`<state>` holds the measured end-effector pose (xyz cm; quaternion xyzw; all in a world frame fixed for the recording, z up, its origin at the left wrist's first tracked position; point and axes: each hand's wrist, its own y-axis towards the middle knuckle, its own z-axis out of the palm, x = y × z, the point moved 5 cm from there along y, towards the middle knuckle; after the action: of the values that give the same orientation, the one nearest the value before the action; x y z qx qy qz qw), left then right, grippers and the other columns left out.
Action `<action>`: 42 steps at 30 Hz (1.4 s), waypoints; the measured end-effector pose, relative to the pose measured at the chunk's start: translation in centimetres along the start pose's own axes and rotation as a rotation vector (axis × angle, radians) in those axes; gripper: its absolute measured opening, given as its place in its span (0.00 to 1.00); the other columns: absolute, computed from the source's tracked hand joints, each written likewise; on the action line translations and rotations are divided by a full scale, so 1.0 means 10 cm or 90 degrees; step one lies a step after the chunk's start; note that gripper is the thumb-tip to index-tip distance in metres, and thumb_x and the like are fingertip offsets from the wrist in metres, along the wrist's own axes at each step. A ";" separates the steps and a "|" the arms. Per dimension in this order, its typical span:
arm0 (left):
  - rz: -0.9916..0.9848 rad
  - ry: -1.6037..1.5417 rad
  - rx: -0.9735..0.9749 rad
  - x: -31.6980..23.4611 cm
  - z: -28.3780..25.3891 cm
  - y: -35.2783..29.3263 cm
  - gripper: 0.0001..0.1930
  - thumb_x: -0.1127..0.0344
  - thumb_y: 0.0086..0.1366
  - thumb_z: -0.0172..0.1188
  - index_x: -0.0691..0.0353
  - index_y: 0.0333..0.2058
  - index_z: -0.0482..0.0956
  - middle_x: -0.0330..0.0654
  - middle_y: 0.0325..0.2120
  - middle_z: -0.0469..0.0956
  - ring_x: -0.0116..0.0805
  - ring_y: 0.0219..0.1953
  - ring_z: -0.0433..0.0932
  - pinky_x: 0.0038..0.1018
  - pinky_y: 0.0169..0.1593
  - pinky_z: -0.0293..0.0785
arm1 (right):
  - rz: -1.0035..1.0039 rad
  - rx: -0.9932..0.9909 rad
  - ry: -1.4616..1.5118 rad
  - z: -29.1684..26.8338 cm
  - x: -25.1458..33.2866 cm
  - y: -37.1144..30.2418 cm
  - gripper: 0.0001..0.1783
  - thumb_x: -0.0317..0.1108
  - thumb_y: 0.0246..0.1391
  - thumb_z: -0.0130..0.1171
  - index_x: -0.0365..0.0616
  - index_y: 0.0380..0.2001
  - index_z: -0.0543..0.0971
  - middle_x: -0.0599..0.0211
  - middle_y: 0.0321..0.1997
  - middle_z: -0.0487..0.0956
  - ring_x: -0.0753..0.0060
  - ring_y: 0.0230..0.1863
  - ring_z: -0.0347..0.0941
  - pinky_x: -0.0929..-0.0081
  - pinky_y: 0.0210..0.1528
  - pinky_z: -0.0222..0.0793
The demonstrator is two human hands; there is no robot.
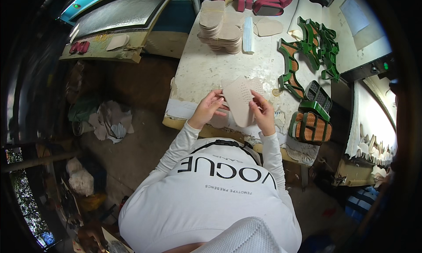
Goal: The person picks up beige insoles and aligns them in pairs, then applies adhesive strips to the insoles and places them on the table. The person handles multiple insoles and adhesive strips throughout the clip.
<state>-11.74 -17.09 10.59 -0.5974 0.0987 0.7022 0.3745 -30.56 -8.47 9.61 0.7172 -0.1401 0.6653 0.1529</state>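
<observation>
Over the near edge of the worktable (pixel 193 68), I hold several beige insole-shaped sheets (pixel 237 101) fanned a little apart. Rows of small dark marks show on part of them. My left hand (pixel 208 108) grips their left edge, thumb and fingers curled round it. On the right edge my right hand (pixel 262 114) pinches the sheets between thumb and fingers. Farther back stand tall stacks of matching beige insoles (pixel 212 17). Beside them lie a pale blue strip (pixel 248 35), perhaps a folded mask, and one loose insole (pixel 268 27).
Green metal cutting dies (pixel 288 68) with orange-brown filling line the table's right side. Dark red dies (pixel 268 7) lie at the back. A machine with a panel (pixel 373 68) stands right. Left is a side bench (pixel 101 55); scraps (pixel 112 121) lie on the floor.
</observation>
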 end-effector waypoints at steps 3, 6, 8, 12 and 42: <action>0.021 0.088 -0.023 0.04 -0.20 0.03 0.16 0.64 0.68 0.49 0.60 0.53 0.66 0.41 0.40 0.76 0.27 0.38 0.77 0.23 0.38 0.76 | 0.048 -0.079 -0.143 -0.36 -0.16 0.18 0.18 0.30 0.53 0.57 0.43 0.49 0.77 0.65 0.29 0.78 0.80 0.26 0.72 0.82 0.30 0.68; 0.055 0.268 -0.154 0.17 -0.43 0.10 0.14 0.63 0.65 0.54 0.60 0.47 0.71 0.40 0.36 0.77 0.26 0.33 0.76 0.21 0.36 0.73 | 0.097 -0.104 -0.377 -0.53 -0.32 0.25 0.16 0.32 0.53 0.58 0.40 0.45 0.79 0.58 0.30 0.78 0.68 0.29 0.74 0.74 0.34 0.70; 0.068 0.442 -0.178 0.26 -0.55 0.12 0.14 0.63 0.62 0.57 0.61 0.44 0.73 0.41 0.34 0.77 0.28 0.32 0.77 0.22 0.35 0.73 | -0.065 -0.156 -0.547 -0.52 -0.23 0.19 0.16 0.34 0.52 0.59 0.39 0.43 0.79 0.55 0.32 0.77 0.59 0.32 0.73 0.67 0.37 0.70; 0.042 0.669 -0.234 0.51 -0.68 0.16 0.15 0.63 0.54 0.65 0.62 0.37 0.74 0.43 0.29 0.76 0.32 0.27 0.76 0.26 0.32 0.72 | 0.038 -0.079 -0.588 -0.41 -0.24 0.09 0.17 0.37 0.52 0.59 0.36 0.40 0.79 0.53 0.36 0.75 0.51 0.37 0.70 0.60 0.41 0.67; -0.130 0.035 -0.014 0.72 -0.17 0.15 0.20 0.54 0.67 0.53 0.59 0.52 0.70 0.38 0.36 0.79 0.25 0.35 0.79 0.23 0.37 0.78 | 0.077 0.030 -0.117 0.41 -0.16 -0.11 0.09 0.32 0.50 0.64 0.39 0.26 0.77 0.71 0.17 0.75 0.85 0.19 0.69 0.83 0.22 0.64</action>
<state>-11.43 -16.17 3.11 -0.6275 0.0399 0.6445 0.4350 -26.54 -9.15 7.73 0.7688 -0.1808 0.6079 0.0820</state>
